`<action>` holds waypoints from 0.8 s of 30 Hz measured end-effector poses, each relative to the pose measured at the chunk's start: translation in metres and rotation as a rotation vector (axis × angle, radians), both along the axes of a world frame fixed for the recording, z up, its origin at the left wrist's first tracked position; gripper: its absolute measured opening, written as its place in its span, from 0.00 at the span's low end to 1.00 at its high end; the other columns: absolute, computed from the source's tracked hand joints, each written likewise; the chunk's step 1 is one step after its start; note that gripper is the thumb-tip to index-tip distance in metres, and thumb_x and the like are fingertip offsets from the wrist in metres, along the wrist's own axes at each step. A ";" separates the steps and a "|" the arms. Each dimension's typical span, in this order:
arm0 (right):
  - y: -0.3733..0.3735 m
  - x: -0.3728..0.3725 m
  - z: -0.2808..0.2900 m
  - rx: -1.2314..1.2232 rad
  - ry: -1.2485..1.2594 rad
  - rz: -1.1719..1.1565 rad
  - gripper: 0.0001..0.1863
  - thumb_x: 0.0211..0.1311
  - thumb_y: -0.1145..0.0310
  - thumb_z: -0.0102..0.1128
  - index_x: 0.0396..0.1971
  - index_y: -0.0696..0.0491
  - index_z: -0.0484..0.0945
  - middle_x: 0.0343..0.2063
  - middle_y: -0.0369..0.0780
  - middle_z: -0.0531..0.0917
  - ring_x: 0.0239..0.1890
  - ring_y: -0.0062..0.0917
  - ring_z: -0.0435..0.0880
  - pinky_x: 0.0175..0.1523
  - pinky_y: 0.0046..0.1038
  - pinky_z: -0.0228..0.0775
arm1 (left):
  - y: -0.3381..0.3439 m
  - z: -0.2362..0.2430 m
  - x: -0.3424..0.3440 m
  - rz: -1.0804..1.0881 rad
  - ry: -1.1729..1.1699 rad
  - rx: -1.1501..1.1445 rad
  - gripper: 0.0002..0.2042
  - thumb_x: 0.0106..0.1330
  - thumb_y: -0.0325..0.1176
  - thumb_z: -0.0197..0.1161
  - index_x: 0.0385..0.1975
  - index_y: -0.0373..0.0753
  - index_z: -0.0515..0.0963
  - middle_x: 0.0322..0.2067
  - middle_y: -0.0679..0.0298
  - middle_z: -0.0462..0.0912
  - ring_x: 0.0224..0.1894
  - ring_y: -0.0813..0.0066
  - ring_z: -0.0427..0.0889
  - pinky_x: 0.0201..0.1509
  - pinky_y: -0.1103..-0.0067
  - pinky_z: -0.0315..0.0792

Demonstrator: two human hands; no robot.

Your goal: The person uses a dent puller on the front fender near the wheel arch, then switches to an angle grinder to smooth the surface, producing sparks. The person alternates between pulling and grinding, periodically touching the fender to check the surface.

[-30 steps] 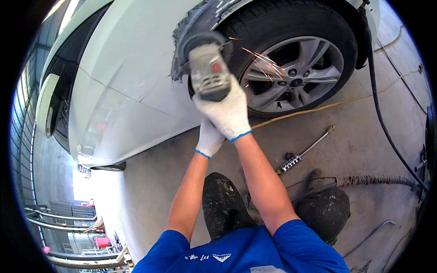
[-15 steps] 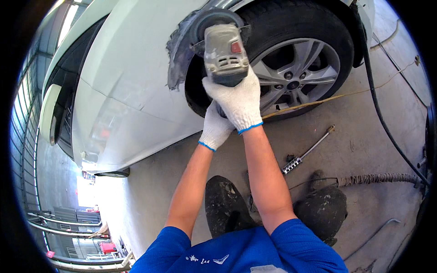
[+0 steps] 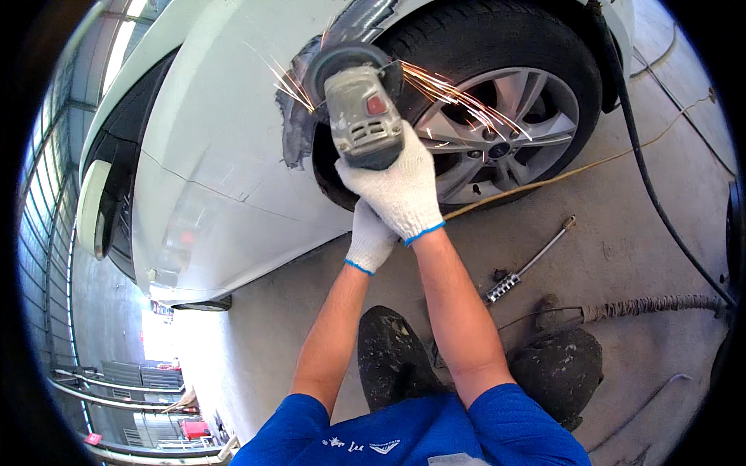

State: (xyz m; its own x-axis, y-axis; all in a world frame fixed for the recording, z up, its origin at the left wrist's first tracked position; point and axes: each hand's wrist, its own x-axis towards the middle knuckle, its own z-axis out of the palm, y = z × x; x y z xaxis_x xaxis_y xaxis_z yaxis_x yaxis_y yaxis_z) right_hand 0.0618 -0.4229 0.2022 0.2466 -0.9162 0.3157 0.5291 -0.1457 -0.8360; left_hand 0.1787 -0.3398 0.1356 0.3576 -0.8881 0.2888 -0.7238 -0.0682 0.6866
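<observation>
My right hand (image 3: 396, 190), in a white knit glove, grips the body of an angle grinder (image 3: 361, 116), its disc against the scraped grey edge (image 3: 295, 136) of the wheel arch on a white car (image 3: 233, 109). Orange sparks (image 3: 458, 101) spray to both sides. My gloved left hand (image 3: 367, 237) sits lower, behind the right one, closed on the grinder's handle, which is mostly hidden. Just right of the grinder stands the car's tyre (image 3: 497, 39) with a silver five-spoke rim (image 3: 536, 136).
A slide hammer (image 3: 528, 264) lies on the concrete floor (image 3: 280, 334) right of my forearms. A black cable (image 3: 653, 194) hangs at the right, near a yellow cord (image 3: 590, 163), a wrapped hose (image 3: 645, 307) and a bent rod (image 3: 653, 400). Metal racks (image 3: 124, 384) stand far left.
The grinder rose half a second ago and has since moved a little left and down. Sparks faded at that earlier moment and now spray more widely, to both sides.
</observation>
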 end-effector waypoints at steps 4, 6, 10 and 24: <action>-0.019 -0.004 0.007 0.116 -0.172 0.014 0.26 0.45 0.63 0.79 0.41 0.59 0.78 0.38 0.48 0.89 0.44 0.34 0.90 0.51 0.32 0.80 | -0.019 0.038 -0.027 0.047 0.138 0.100 0.26 0.58 0.29 0.76 0.54 0.28 0.74 0.51 0.54 0.85 0.53 0.71 0.83 0.59 0.74 0.75; -0.022 -0.010 0.010 0.095 -0.139 -0.020 0.26 0.45 0.63 0.79 0.42 0.59 0.77 0.38 0.48 0.89 0.44 0.36 0.90 0.51 0.33 0.80 | -0.020 0.035 -0.026 0.004 0.122 0.041 0.25 0.59 0.28 0.75 0.54 0.28 0.75 0.51 0.53 0.85 0.54 0.69 0.83 0.59 0.73 0.75; -0.002 -0.002 0.007 -0.009 0.051 -0.020 0.27 0.45 0.63 0.79 0.44 0.58 0.77 0.39 0.48 0.89 0.45 0.38 0.90 0.53 0.35 0.80 | -0.002 0.006 -0.005 0.008 0.168 -0.068 0.24 0.61 0.31 0.73 0.56 0.28 0.76 0.53 0.51 0.85 0.56 0.66 0.84 0.59 0.71 0.76; -0.031 -0.017 0.019 0.067 -0.121 -0.066 0.26 0.48 0.63 0.78 0.43 0.58 0.77 0.38 0.48 0.88 0.44 0.36 0.90 0.52 0.34 0.80 | -0.033 0.038 -0.024 -0.039 0.030 0.063 0.30 0.59 0.32 0.76 0.60 0.30 0.72 0.54 0.52 0.84 0.58 0.65 0.82 0.62 0.71 0.74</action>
